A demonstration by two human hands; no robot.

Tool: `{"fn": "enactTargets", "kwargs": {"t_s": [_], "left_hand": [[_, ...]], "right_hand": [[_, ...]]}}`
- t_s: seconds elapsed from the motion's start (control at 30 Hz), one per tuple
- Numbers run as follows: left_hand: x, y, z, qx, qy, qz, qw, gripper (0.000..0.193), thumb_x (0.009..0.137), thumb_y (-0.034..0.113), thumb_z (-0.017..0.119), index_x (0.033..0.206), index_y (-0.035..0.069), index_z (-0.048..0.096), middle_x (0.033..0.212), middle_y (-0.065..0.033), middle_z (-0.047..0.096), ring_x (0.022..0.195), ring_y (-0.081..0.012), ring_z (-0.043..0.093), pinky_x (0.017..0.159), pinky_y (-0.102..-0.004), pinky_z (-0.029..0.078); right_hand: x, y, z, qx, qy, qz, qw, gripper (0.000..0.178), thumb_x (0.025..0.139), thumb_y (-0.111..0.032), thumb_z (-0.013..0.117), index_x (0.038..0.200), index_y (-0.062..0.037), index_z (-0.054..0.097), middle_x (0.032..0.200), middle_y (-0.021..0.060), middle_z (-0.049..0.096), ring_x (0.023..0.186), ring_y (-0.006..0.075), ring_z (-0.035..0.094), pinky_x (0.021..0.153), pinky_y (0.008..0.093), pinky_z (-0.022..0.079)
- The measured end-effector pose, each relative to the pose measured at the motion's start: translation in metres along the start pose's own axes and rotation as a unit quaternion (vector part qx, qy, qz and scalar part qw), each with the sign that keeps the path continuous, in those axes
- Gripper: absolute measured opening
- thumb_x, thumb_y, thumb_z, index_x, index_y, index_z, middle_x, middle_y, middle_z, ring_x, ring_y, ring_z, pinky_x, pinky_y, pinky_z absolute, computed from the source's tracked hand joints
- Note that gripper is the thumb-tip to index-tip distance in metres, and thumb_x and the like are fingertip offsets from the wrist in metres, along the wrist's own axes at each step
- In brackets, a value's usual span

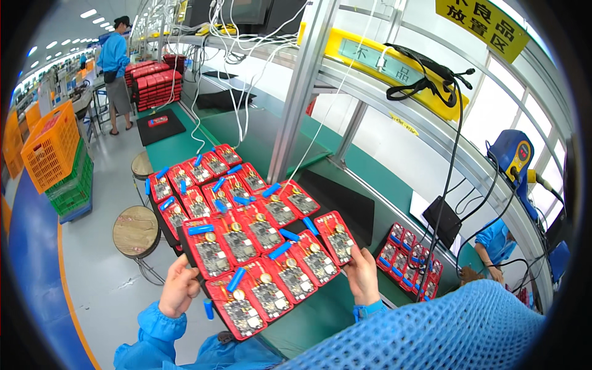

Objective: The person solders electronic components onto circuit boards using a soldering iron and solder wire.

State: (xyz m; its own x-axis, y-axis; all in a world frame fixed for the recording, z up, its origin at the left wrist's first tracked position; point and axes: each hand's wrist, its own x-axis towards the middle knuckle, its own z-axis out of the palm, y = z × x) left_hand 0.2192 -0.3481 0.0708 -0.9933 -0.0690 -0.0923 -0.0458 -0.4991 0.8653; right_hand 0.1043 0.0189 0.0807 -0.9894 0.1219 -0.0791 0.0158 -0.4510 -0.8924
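Several red open cases (pixel 236 238) lie close together in rows, each with a grey circuit board and a round coin-like part. Blue cylindrical cells (pixel 236 279) rest on and between them. My right hand (pixel 362 274) grips the lower right corner of a red case (pixel 336 237) at the right end of the group, thumb on its edge. At the left side my left hand (pixel 179 288) is closed beside the corner of a dark sheet under the cases. What its fingers pinch is hidden. Just below that hand is another blue cell (pixel 208 309).
More red cases (pixel 407 259) lie at the right near another person's hand (pixel 495 273). Round stools (pixel 135 232) and orange crates (pixel 50 147) stand left. A metal post (pixel 303 92) and hanging white cables (pixel 243 92) rise behind. Stacked red cases (pixel 157 88) sit at the far end.
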Motion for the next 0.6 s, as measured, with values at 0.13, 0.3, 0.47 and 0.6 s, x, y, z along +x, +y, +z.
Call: {"fn": "enactTargets", "kwargs": {"t_s": [0.13,0.3,0.47,0.6], "left_hand": [[0.013,0.032,-0.045,0.012,0.048,0.049,0.998,0.045,0.090,0.001,0.039,0.134,0.007,0.046,0.103,-0.0035,0.067,0.039,0.0011,0.028,0.034,-0.0167,0.019],[0.059,0.066,-0.108,0.042,0.087,0.127,0.987,0.041,0.091,0.003,0.038,0.131,0.004,0.049,0.104,-0.0033,0.068,0.040,0.0020,0.032,0.033,-0.0155,0.022],[0.122,0.081,-0.164,0.060,0.061,0.146,0.986,0.038,0.092,0.004,0.039,0.130,0.004,0.049,0.104,-0.0034,0.068,0.041,0.0013,0.033,0.034,-0.0155,0.025],[0.148,0.067,-0.185,0.053,0.061,0.130,0.988,0.037,0.096,0.008,0.039,0.132,0.006,0.046,0.099,-0.0022,0.067,0.042,0.0006,0.033,0.034,-0.0167,0.025]], "right_hand": [[0.024,0.022,0.066,0.009,-0.061,0.004,0.998,0.018,0.095,-0.015,0.059,0.090,-0.0039,0.046,0.093,0.0082,0.054,0.086,0.0157,0.055,0.084,0.0406,0.049],[0.081,0.066,0.144,0.044,-0.114,0.038,0.992,0.016,0.095,-0.014,0.058,0.093,-0.0032,0.047,0.097,0.0105,0.057,0.090,0.0189,0.059,0.083,0.0417,0.050],[0.143,0.115,0.197,0.049,-0.134,0.051,0.988,0.021,0.096,-0.015,0.057,0.102,0.0018,0.046,0.106,0.0148,0.060,0.098,0.0245,0.062,0.087,0.0438,0.051],[0.172,0.138,0.207,0.068,-0.099,0.094,0.988,0.021,0.095,-0.012,0.057,0.105,0.0037,0.047,0.109,0.0166,0.060,0.099,0.0250,0.062,0.086,0.0440,0.051]]}}
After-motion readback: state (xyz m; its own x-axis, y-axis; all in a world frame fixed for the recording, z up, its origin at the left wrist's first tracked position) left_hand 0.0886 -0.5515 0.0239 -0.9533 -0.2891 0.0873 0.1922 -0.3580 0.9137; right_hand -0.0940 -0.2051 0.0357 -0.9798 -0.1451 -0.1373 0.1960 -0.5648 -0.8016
